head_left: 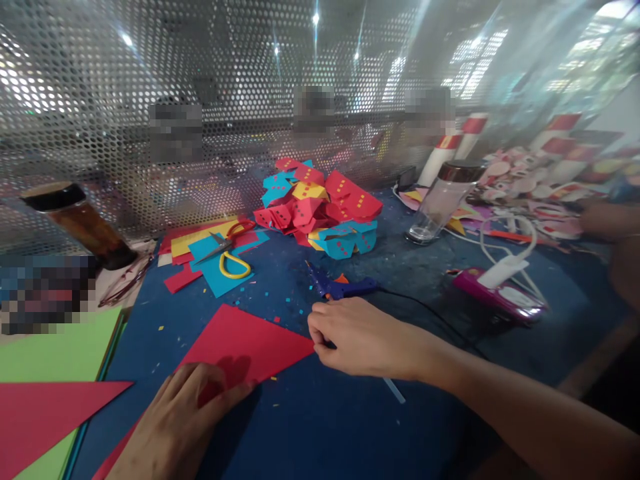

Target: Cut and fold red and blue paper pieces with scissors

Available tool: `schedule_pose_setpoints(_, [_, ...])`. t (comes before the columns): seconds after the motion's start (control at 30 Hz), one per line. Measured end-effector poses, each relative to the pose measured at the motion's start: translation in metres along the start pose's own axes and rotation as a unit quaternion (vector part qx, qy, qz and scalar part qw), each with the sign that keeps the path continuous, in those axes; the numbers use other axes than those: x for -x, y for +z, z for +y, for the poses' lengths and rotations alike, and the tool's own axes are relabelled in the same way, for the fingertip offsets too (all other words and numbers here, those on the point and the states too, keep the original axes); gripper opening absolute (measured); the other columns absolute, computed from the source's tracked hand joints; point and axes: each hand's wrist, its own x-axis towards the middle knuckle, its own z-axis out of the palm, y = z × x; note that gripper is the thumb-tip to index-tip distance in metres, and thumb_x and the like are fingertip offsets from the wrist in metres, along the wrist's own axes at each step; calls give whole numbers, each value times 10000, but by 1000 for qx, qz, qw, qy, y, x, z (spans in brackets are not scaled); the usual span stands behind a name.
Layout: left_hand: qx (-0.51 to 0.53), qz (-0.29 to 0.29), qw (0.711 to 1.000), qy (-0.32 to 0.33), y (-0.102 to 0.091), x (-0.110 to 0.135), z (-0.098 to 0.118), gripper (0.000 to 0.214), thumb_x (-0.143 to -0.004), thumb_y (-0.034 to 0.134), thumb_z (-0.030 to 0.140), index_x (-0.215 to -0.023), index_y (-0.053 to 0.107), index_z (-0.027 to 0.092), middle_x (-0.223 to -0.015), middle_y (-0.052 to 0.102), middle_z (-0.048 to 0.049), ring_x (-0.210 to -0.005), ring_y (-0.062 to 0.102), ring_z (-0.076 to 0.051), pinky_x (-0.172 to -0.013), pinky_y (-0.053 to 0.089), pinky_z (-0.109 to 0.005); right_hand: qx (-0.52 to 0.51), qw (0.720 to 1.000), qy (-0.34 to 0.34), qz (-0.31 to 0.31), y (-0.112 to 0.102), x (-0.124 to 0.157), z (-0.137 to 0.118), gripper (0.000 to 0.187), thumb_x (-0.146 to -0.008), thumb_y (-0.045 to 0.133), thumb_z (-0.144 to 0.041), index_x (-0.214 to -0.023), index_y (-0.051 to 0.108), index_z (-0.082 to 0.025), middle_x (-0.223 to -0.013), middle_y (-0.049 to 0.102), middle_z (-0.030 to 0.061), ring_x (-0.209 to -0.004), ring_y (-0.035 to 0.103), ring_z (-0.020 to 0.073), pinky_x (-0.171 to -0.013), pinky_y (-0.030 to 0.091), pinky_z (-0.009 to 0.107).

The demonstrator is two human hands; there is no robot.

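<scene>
A red sheet of paper (240, 340) lies on the blue table in front of me, pointed at its right end. My left hand (185, 413) rests over its near left part, fingers bent and thumb along the near edge, holding the sheet against the table. At the right-hand tip, my right hand (345, 333) has its fingers closed in a pinch on the paper's corner. Just beyond that hand lies a blue glue gun (345, 287). Scissors with a yellow and a red handle (235, 265) lie on red, yellow and blue paper pieces (220, 283).
Folded red, blue and yellow paper shapes (320, 207) are heaped at the back, before a perforated metal screen (225, 87). A clear bottle (440, 200) and a purple power bank-like box (500, 297) stand to the right. At left are a dark-lidded bottle (85, 227) and green paper (60, 353).
</scene>
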Motion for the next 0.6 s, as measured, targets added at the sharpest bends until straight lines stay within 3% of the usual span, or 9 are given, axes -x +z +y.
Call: schedule_pose_setpoints(0.6, [-20, 2, 1000, 21, 0, 0, -6, 418, -973, 391, 216, -1342, 521, 362, -1014, 649, -70, -913, 644, -223, -741, 591, -332, 50, 999, -9, -1, -3, 1, -1, 102, -780, 495, -111, -753, 558, -186, -767, 619, 22, -568, 510, 142, -528, 223, 311])
